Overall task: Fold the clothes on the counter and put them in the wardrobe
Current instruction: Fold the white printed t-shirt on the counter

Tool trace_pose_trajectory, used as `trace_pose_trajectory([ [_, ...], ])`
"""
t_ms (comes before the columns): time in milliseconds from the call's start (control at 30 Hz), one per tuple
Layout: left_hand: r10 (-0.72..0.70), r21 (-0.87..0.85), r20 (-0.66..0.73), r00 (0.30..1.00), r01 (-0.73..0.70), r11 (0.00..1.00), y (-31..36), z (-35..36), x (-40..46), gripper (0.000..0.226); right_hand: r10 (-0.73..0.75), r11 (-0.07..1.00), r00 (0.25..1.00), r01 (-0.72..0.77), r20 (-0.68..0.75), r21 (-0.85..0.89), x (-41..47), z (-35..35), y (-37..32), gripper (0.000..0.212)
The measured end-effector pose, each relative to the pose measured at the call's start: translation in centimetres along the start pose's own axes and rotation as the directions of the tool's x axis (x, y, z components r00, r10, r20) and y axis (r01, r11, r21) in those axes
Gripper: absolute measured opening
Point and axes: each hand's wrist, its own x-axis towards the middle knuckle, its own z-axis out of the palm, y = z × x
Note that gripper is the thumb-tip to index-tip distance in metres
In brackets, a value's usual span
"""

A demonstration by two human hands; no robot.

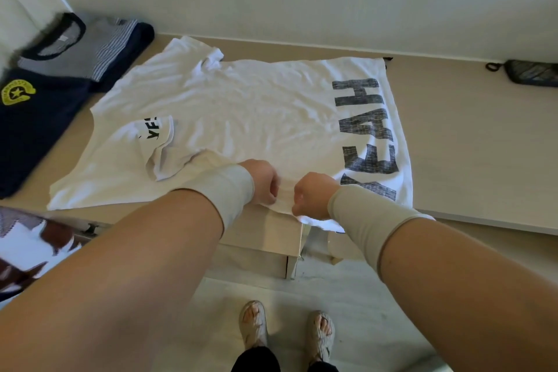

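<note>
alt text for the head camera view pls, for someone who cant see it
A person's left hand and right hand pinch the near edge of a white printed cotton t-shirt spread flat on a beige counter. A folded navy t-shirt with a yellow badge and a folded striped shirt lie to its left.

Beige wrist sleeves [223,190], woven sandals [253,323]

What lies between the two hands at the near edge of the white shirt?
In the head view, only a short stretch of the white shirt edge lies between the left hand and right hand; both pinch it.
</note>
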Motion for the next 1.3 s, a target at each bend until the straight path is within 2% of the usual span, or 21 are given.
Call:
trace_pose_trajectory([
  [133,-0.009,-0.143,0.009,1.000,0.010,0.990,0.7,-0.9,-0.4,0.018,-0.001,0.942,0.996,0.032,-0.094,0.333,-1.1,-2.4,0.9,0.020],
  [200,-0.015,-0.225,-0.030,0.999,0.008,0.974,1.3,-1.9,-0.7,0.010,-0.015,0.913,0.991,0.068,-0.133,0.402,-1.5,-3.7,1.2,0.020],
  [333,-0.006,-0.276,-0.093,0.996,-0.020,0.961,2.0,-4.0,-0.9,0.018,0.052,0.865,0.963,0.089,-0.263,0.493,-1.7,-5.1,1.7,0.016],
  [433,-0.002,-0.275,-0.096,0.995,-0.025,0.961,2.0,-5.5,-1.0,0.020,0.095,0.860,0.947,0.077,-0.307,0.504,-1.9,-4.8,1.7,0.022],
  [533,0.016,-0.227,-0.098,0.995,-0.038,0.973,1.9,-6.3,-0.9,0.028,0.121,0.935,0.960,-0.024,-0.254,0.355,-1.7,-4.1,1.2,0.033],
  [600,0.015,-0.226,-0.090,0.996,-0.035,0.973,1.9,-6.4,-0.8,0.028,0.155,0.968,0.945,-0.087,-0.287,0.236,-1.3,-3.6,1.0,0.027],
  [667,0.001,-0.220,-0.090,0.996,-0.021,0.975,1.7,-6.5,-0.7,0.028,0.195,0.975,0.903,-0.135,-0.383,0.179,-1.3,-3.5,0.8,0.020],
  [733,-0.004,-0.221,-0.107,0.994,-0.020,0.975,1.8,-6.6,-0.5,0.028,0.232,0.968,0.850,-0.155,-0.473,0.195,-1.3,-3.4,1.0,0.016],
  [833,-0.037,-0.238,-0.151,0.988,0.000,0.971,1.9,-6.9,-0.2,0.026,0.285,0.957,0.797,-0.203,-0.533,0.209,-1.7,-3.8,1.9,0.019],
  [967,-0.099,-0.217,-0.146,0.984,0.066,0.974,1.9,-6.7,0.2,0.023,0.436,0.893,0.759,-0.301,-0.484,0.333,-2.1,-4.7,4.7,0.018],
  [1067,-0.182,-0.167,-0.151,0.972,0.157,0.973,1.5,-6.2,0.6,0.026,0.533,0.829,0.671,-0.293,-0.516,0.475,-2.3,-5.5,7.1,0.019],
  [1100,-0.198,-0.155,-0.163,0.966,0.174,0.973,1.3,-5.9,0.8,0.032,0.519,0.833,0.670,-0.256,-0.532,0.490,-2.5,-5.6,7.4,0.017],
  [1167,-0.158,-0.123,-0.204,0.966,0.135,0.983,1.5,-5.4,1.1,0.036,0.425,0.866,0.749,-0.173,-0.508,0.470,-2.9,-5.2,7.4,0.010],
  [1233,-0.056,-0.096,-0.241,0.969,0.034,0.995,2.2,-4.9,1.2,0.024,0.307,0.903,0.865,-0.134,-0.396,0.409,-2.9,-4.1,6.7,0.006],
  [1300,0.045,-0.065,-0.242,0.969,-0.063,0.996,3.3,-4.5,1.1,0.017,0.222,0.947,0.934,-0.137,-0.282,0.290,-2.6,-2.7,6.4,0.010],
])
